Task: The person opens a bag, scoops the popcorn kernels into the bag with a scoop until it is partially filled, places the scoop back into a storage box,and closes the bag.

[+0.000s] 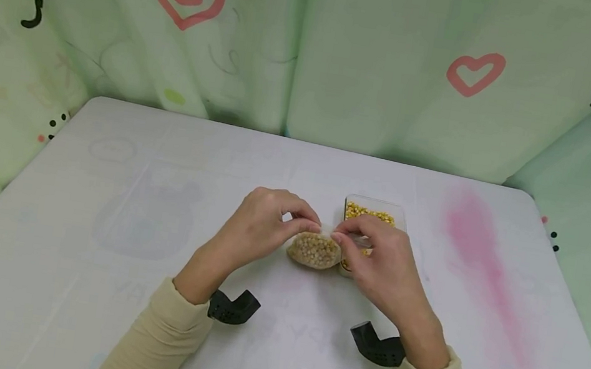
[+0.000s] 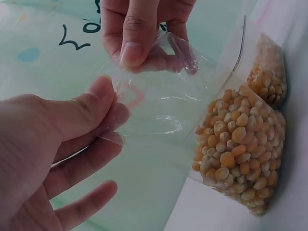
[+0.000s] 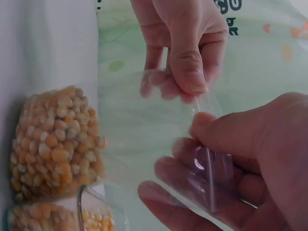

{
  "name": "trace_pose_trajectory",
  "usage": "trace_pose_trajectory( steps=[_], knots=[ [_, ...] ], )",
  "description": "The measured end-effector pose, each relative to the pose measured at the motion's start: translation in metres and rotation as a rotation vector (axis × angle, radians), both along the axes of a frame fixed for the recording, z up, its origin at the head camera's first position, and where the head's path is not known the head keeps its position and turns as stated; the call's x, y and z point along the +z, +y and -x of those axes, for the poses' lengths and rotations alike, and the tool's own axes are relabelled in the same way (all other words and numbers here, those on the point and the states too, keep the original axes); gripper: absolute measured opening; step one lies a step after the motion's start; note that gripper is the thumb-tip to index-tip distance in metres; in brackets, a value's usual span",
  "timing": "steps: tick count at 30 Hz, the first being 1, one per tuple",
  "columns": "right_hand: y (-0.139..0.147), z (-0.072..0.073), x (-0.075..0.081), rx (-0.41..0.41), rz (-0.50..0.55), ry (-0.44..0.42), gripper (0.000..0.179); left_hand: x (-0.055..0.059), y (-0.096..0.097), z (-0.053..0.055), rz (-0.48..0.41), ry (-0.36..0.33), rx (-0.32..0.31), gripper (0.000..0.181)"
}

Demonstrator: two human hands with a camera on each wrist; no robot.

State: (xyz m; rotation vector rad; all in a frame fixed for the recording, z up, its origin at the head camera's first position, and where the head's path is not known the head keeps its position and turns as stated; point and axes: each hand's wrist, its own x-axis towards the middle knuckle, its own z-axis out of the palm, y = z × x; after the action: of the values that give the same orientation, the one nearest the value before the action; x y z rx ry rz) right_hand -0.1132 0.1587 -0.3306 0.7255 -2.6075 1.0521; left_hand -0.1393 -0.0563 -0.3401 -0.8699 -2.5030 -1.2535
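A clear plastic bag (image 1: 313, 251) with corn kernels in its bottom stands upright on the table. In the left wrist view the kernels (image 2: 240, 144) fill the lower part, and the upper film is transparent. My left hand (image 1: 266, 226) pinches one side of the bag's top edge between thumb and fingers. The opposite side of that edge is pinched by my right hand (image 1: 379, 262), seen close in the right wrist view with its thumb (image 3: 226, 132) over the film. Just right of the bag is a clear rectangular container (image 1: 401, 215) of yellow kernels, partly hidden behind my right hand.
A white table (image 1: 85, 306) with a pink smear (image 1: 479, 248) on its right side spreads under the hands. Green curtains (image 1: 358, 61) with printed hearts hang along the back and both sides. Black wrist mounts (image 1: 234, 307) sit at the inner side of each wrist.
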Motion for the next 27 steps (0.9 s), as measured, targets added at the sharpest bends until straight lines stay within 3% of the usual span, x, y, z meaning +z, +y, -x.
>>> trace_pose_trajectory(
  steps=[14, 19, 27],
  knots=[
    [0.022, 0.001, 0.007, -0.073, -0.15, 0.01, 0.007, -0.001, -0.006, 0.001, -0.012, -0.036, 0.051, 0.005],
    [0.023, 0.001, 0.008, -0.068, -0.151, 0.01, 0.007, -0.003, -0.005, 0.002, -0.018, -0.042, 0.05, 0.005],
    [0.023, 0.003, 0.005, -0.012, -0.106, -0.043, 0.011, -0.005, -0.008, 0.001, -0.005, -0.133, -0.002, 0.013]
  ],
)
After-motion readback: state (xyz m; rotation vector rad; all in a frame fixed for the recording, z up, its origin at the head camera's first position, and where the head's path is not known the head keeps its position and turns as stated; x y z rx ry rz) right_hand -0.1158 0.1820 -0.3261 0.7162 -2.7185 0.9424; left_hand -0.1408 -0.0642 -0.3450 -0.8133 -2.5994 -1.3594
